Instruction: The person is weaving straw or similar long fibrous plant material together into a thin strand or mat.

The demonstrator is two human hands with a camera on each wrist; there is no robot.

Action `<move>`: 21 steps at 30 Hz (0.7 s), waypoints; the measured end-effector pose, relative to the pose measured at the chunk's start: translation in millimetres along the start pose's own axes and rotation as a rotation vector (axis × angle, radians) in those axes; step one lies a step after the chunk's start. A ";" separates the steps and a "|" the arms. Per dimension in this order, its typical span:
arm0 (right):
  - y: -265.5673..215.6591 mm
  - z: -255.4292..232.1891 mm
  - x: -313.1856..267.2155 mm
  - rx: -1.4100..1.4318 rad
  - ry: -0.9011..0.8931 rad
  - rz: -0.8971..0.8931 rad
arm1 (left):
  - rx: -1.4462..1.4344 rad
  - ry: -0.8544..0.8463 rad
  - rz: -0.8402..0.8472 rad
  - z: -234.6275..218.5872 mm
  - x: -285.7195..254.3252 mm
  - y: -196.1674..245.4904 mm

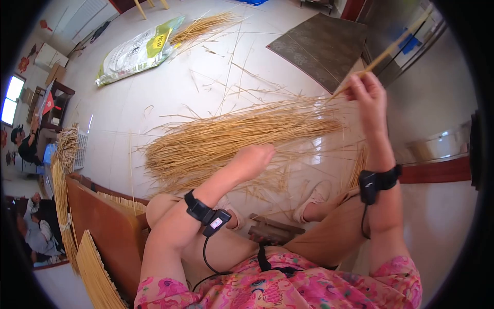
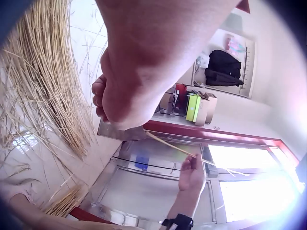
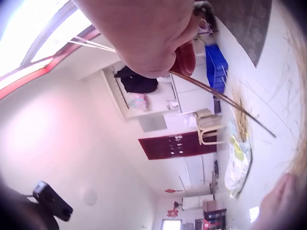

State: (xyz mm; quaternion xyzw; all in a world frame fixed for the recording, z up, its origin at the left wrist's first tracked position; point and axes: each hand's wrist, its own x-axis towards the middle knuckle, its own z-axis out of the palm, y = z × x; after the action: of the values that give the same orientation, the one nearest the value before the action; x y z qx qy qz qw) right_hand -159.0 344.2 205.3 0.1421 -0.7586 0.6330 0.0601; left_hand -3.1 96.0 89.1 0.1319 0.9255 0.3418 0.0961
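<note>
Several long straw stalks (image 1: 393,45) are pinched between the thumb and fingers of the right hand (image 1: 368,98), raised at the right of the head view. Their lower end points down-left in the air. In the right wrist view the stalk (image 3: 225,99) extends from below the right hand (image 3: 158,43). The left hand (image 1: 254,160) has curled fingers and hangs over the near side of a large straw pile (image 1: 221,136); nothing shows in its grip. In the left wrist view the left hand (image 2: 134,91) hides its palm side, its curled fingertips at the left.
A green-and-white sack (image 1: 136,54) with straw lies on the floor beyond the pile. A dark mat (image 1: 319,49) is at the upper right, beside a shiny cabinet (image 1: 437,103). A brown chair back (image 1: 105,216) and tied straw bundle (image 1: 62,206) stand left; feet flank a small wooden stool (image 1: 275,229).
</note>
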 end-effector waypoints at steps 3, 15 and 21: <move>-12.1 -57.7 16.0 -0.256 0.082 0.054 | 0.040 -0.067 -0.036 -6.5 -3.1 1.7; 121.8 -280.7 -249.4 -1.326 -0.375 0.560 | 0.091 -0.188 -0.017 -7.0 -8.7 -8.2; 189.6 -281.5 -473.1 -1.334 -0.748 0.973 | 0.164 -0.346 -0.105 -0.1 -12.6 -20.0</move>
State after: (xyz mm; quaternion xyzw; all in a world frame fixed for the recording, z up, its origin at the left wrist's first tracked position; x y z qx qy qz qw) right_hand 211.3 715.4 -47.9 -0.0621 -0.9141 -0.0699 -0.3946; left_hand 5.2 77.5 77.0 0.1476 0.9255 0.2322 0.2603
